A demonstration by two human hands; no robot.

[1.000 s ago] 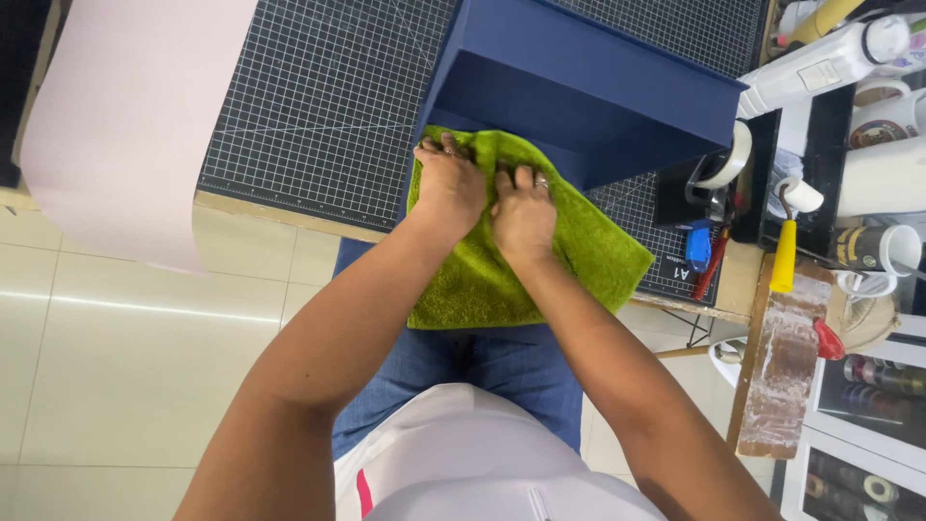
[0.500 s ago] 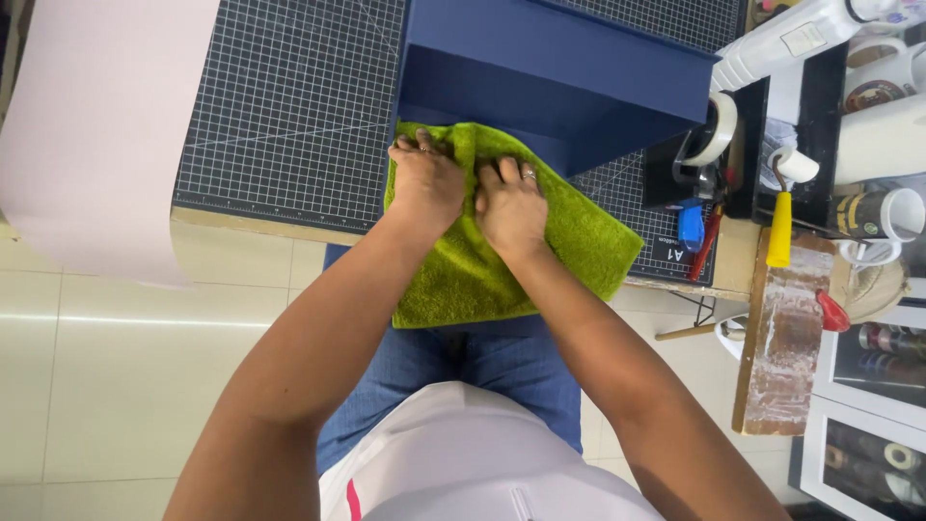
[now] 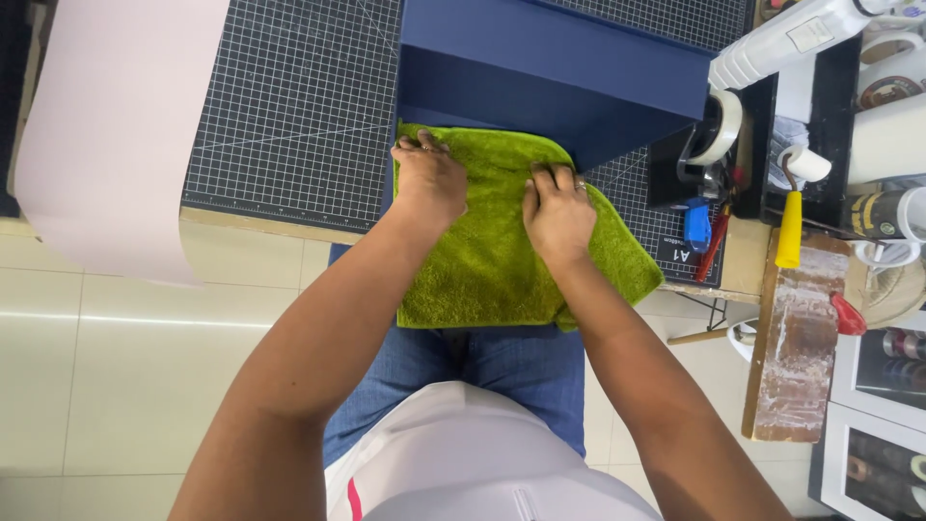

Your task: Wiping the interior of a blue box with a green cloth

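A green towel [image 3: 492,260] lies over the near edge of the table and hangs down toward my lap. My left hand [image 3: 431,179] presses flat on the towel's upper left part, fingers toward a dark blue box [image 3: 550,72]. My right hand [image 3: 558,209] presses on the towel's right half, fingers bent at its upper edge. The blue box stands on a dark gridded cutting mat [image 3: 294,106], right behind the towel. Neither hand grips anything; both rest palm-down on the cloth.
A large pale pink sheet [image 3: 116,125] hangs off the table's left side. To the right stand a tape dispenser [image 3: 714,135], a blue cutter [image 3: 696,224], a yellow-handled tool [image 3: 790,227], a white bottle [image 3: 791,39], mugs [image 3: 892,212] and a worn wooden board [image 3: 796,347].
Both hands have spread apart on the towel: the left stays near its upper left, the right slid rightward and down. The towel looks flatter and wider.
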